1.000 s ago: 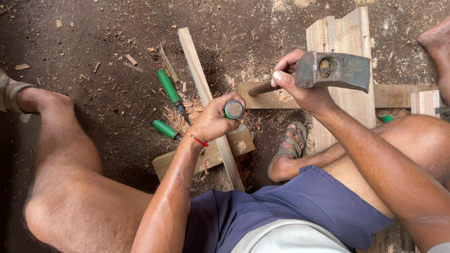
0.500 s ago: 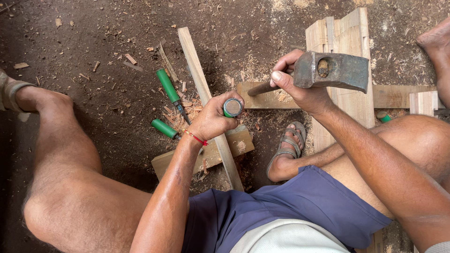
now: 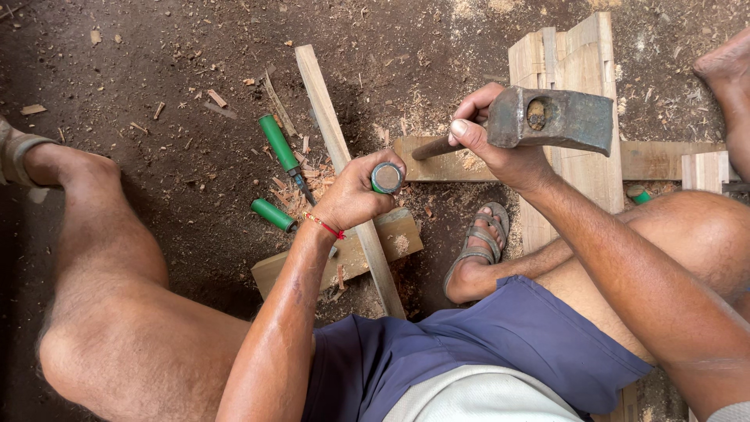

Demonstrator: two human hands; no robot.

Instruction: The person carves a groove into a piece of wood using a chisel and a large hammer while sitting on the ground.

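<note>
Chisel point(image 3: 386, 178) gripped by left hand point(image 3: 355, 191) | hammer point(image 3: 551, 119) clenched in right hand point(image 3: 500, 148), beside it

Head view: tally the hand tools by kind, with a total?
Green-handled chisels: 3 (one gripped upright in the left hand at, two lying on the dirt floor at and).
Grey steel hammer with wooden handle: 1, held in the right hand.
Total: 4. A green bit near the right knee is too hidden to count.

Just one head cam here, looking straight down from close range; the long wooden slat point(image 3: 344, 176) runs up the middle, knees either side.
</note>
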